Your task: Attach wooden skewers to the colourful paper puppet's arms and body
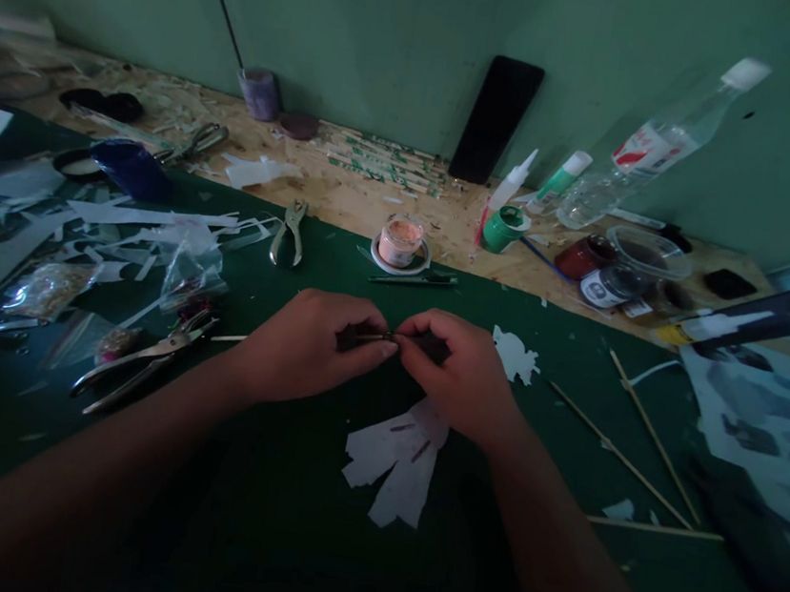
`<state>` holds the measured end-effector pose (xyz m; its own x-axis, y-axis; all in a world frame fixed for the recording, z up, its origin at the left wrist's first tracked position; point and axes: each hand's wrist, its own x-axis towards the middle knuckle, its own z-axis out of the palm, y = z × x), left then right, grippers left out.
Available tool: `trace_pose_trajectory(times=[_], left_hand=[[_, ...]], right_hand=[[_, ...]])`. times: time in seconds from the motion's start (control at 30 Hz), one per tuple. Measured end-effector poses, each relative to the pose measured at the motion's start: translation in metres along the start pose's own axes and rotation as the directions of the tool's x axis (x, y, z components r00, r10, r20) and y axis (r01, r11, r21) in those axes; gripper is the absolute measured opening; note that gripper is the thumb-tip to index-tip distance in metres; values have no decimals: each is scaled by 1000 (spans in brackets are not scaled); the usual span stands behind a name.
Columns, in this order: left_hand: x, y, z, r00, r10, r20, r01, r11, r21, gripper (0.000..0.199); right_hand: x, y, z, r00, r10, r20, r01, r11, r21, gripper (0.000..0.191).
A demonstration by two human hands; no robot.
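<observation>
My left hand [313,342] is closed round a thin wooden stick [228,338], whose pale end sticks out to the left. The fingertips of my right hand [461,373] pinch the stick's other end, where a small dark bit shows; the fingers hide what it is. Both hands meet just above the green mat [256,490]. Below my right hand lies a white paper cutout [389,463] with split strips and small slots. To its right is a smaller white paper shape [515,356] with a jagged outline.
Hole-punch pliers [157,353] and paper scraps [63,236] lie left. Farther back are smaller pliers [290,233], a pen-like tool [412,280] and an orange paint jar [402,239]. Thin sticks [655,438] lie right. A tilted bottle [654,145] and phone [497,121] stand by the wall.
</observation>
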<state>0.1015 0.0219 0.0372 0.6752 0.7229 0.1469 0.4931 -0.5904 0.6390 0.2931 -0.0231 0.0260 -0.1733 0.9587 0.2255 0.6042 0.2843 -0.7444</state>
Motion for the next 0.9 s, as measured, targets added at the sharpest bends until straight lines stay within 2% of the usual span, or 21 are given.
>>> trace_pose_trajectory(times=[0.27,0.57,0.8,0.9], left_hand=[[1,-2,-3,998,67,9,-67,997,-27,13],[1,-5,-3,998,56,-1,-56,998,-29,13],[1,-5,-3,988,151,-21,-152,988,-3,13],[0,-4,-3,989,147,-4,-147,989,0,14]], right_hand=[[0,-2,-4,999,-9,36,9,1000,-2,6],[0,1,-2,999,0,43,-2,998,57,7],[-1,0,-5,998,3,59,-8,995,96,5],[-1,0,-4,997,16,69,-22,996,88,5]])
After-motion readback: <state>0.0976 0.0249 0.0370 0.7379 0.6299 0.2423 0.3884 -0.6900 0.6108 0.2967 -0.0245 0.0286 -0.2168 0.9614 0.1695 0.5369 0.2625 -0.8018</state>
